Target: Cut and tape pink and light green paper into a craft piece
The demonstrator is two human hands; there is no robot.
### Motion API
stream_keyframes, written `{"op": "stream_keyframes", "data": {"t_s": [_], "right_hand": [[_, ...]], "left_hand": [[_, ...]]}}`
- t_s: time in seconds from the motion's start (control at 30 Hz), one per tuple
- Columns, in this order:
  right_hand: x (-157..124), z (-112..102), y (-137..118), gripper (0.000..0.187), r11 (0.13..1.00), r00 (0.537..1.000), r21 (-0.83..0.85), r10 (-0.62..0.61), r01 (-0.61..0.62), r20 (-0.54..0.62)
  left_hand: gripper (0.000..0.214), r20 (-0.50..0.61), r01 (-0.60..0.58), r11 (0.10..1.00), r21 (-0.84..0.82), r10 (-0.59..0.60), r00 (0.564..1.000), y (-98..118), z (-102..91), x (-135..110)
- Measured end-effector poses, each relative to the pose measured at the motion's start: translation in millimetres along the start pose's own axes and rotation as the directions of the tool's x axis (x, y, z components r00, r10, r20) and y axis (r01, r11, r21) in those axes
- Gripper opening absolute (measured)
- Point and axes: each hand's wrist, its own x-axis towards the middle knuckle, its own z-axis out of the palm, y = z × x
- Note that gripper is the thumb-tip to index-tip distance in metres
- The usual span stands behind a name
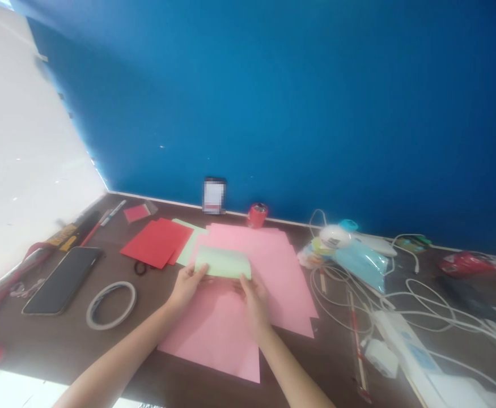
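A light green sheet of paper [223, 264], bent over so that it curves, is held between my two hands above the pink paper. My left hand [189, 283] pinches its lower left corner, thumb on top. At the lower right corner, my right hand [251, 294] grips it the same way, its other fingers underneath and partly hidden. Several pink sheets [282, 283] lie spread below and behind the hands. To the left are red sheets [156, 242], overlapping another light green sheet [183, 258].
On the left lie a phone [63, 280], a tape roll [111, 306] and a pen [114, 212]. A red can-shaped object [257, 215] stands by the blue wall [273, 113]. White cables [341, 306], a power strip [405, 340] and a light blue packet [362, 263] crowd the right.
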Motion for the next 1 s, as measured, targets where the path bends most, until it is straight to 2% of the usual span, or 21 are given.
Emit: {"op": "stream_keyframes", "data": {"t_s": [0.17, 0.43, 0.7, 0.83, 1.0], "right_hand": [[0, -1, 0, 0.035, 0.998, 0.999, -0.051, -0.034, 0.034, -0.001], [2, 0, 0, 0.036, 1.000, 0.998, 0.002, -0.011, 0.011, -0.067], [5, -3, 1, 0.036, 0.999, 0.998, -0.014, -0.050, 0.050, -0.047], [1, 0, 1, 0.037, 0.997, 0.997, -0.047, -0.069, 0.067, -0.038], [-2, 4, -1, 0.037, 0.997, 0.998, -0.050, -0.055, 0.055, -0.005]], "left_hand": [[0.043, -0.005, 0.024, 1.000, -0.013, -0.024, 1.000, 3, 1.5, -2], [0.041, 0.065, 0.041, 0.998, -0.056, -0.038, 0.997, 1, -0.7, 0], [0.047, 0.115, -0.010, 1.000, -0.028, 0.013, 0.993, 2, -0.2, 0], [0.052, 0.090, -0.047, 0.998, -0.031, 0.050, 0.995, 4, 8.5, -7], [0.053, 0.003, -0.085, 0.995, 0.055, 0.085, 0.996, 2, 9.5, -11]]}}
